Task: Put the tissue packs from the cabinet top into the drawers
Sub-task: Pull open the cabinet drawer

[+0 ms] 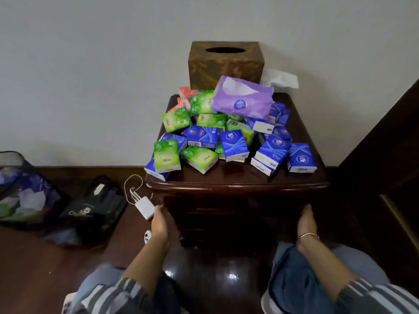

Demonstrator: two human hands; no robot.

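Tissue packs [233, 143], blue, green and a few red, lie heaped on the cabinet top [238, 176], with a larger purple pack [243, 98] resting on the heap. Behind them stands a brown tissue box [226, 64], with a loose white tissue [281, 80] at its right. Below the top, the left hand [159, 223] reaches to the left edge of the dark drawer front [226, 214] and the right hand [307, 220] to its right edge. Whether the fingers [158, 208] of either hand are spread or gripping cannot be told. On the floor to the left lie a white charger [145, 208], a black bag [90, 209] and a mesh bin [20, 189].
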